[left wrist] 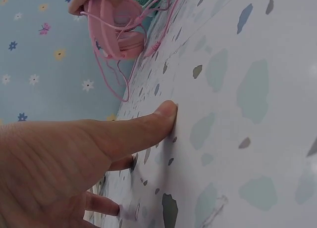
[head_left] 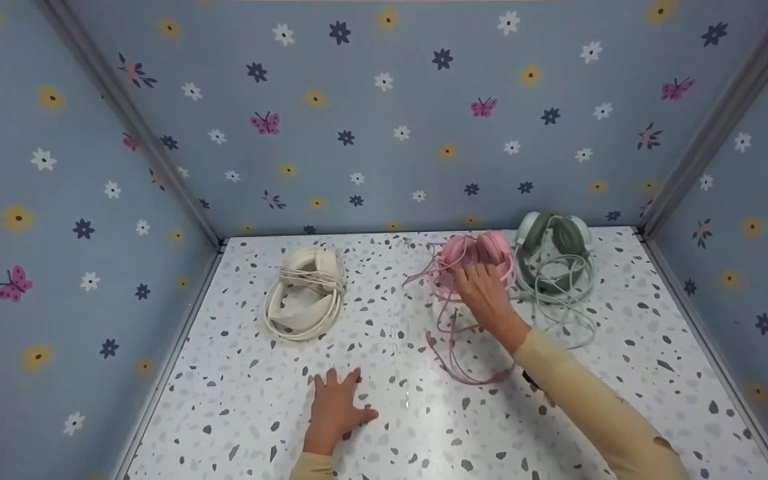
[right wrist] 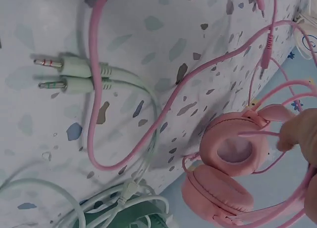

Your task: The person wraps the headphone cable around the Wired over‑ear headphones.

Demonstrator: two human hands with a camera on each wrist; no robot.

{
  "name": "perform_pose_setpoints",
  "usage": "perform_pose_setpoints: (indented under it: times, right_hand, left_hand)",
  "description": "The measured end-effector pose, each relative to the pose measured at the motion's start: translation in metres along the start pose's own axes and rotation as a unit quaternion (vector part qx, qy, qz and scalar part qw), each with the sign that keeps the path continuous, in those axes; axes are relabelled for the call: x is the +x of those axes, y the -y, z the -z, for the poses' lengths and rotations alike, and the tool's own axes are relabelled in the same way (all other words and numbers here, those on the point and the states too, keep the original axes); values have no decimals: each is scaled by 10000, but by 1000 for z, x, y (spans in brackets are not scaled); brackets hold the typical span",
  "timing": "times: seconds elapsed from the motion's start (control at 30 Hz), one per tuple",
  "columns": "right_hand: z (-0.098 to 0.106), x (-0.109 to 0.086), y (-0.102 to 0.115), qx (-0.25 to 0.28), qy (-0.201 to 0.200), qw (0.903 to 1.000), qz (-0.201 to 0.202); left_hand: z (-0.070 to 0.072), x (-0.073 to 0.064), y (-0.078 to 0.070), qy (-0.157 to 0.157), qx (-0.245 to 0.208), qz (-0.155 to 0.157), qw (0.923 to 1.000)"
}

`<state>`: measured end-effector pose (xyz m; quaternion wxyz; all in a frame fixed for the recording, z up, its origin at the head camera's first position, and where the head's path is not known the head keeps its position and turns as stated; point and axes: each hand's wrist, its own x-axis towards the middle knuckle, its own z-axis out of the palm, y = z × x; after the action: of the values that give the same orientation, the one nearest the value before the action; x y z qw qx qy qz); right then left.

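A pair of pink headphones (head_left: 495,245) lies towards the back right of the speckled table. My right hand (head_left: 486,293) grips it by the headband; in the right wrist view the fingertips (right wrist: 292,134) are close to the pink cable. Both padded pink ear cups (right wrist: 214,134) face that camera. The loose pink cable (head_left: 481,381) trails forward on the table. My left hand (head_left: 334,410) rests on the table near the front with its fingers spread, holding nothing. In the left wrist view its thumb (left wrist: 143,131) touches the tabletop.
Green headphones (head_left: 569,235) with a tangled pale cable stand just right of the pink pair; their two plugs (right wrist: 77,67) lie on the table. White headphones (head_left: 332,265), cable wrapped round them, lie at the back left. Flower-patterned walls (head_left: 384,113) enclose the table on three sides.
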<state>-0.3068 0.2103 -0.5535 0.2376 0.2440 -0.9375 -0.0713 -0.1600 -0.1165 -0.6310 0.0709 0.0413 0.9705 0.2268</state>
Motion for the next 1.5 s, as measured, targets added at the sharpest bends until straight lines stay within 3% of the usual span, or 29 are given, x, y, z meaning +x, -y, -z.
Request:
perform_pose_setpoints:
  times: [0.1, 0.17, 0.3, 0.43, 0.63, 0.7, 0.77, 0.87, 1.0, 1.13, 1.2, 1.27, 1.3, 1.37, 1.43, 1.5]
  right_hand:
    - [15, 0, -7, 4, -479, 9987, 150]
    - [32, 3, -12, 193, -452, 9985, 233]
    - [75, 13, -20, 696, 345, 9965, 297]
    - [119, 17, -25, 853, 1076, 9900, 308]
    - [162, 14, -24, 1157, 1503, 9793, 708]
    - [166, 13, -23, 1432, 1545, 9757, 607]
    - [168, 11, -24, 1899, 1578, 9684, 344]
    - [172, 7, -31, 2872, 1486, 9462, -130]
    - [179, 1, -43, 4101, 1142, 9036, -484]
    - [186, -5, -46, 4899, 652, 8649, -873]
    - [189, -7, -46, 5167, 330, 8482, -1115]
    - [192, -9, -44, 5330, 12, 8346, -1395]
    - [193, -11, -44, 5391, -120, 8280, -1536]
    - [194, -13, -43, 5609, -375, 8068, -1818]
    - [194, -15, -43, 5894, -632, 7774, -2103]
    - [193, -18, -43, 6298, -886, 7367, -2296]
  left_hand:
    - [-1, -2, 0, 49, -16, 9, 10000]
    - [-2, -2, 1, 45, -15, 1, 10000]
    - [-1, -2, 1, -18, 8, -49, 10000]
    - [-2, 0, -1, -121, 95, -115, 9998]
    - [-6, 5, -11, -213, 36, 173, 9996]
    - [-4, 5, -15, -314, -75, 102, 9994]
    - [-1, 6, -17, -429, -417, -160, 9981]
    - [2, 7, -24, -504, -1277, -516, 9892]
    - [8, 9, -38, -850, -2425, -816, 9630]
    - [17, 8, -53, -1421, -2965, -1449, 9332]
    - [21, 8, -63, -1402, -3164, -1734, 9220]
    - [23, 8, -72, -1147, -3390, -1943, 9133]
    - [23, 9, -75, -955, -3625, -2022, 9048]
    - [20, 11, -81, -561, -4274, -2010, 8796]
    - [14, 13, -84, -304, -5135, -1838, 8376]
    - [9, 14, -84, -273, -5941, -1524, 7894]
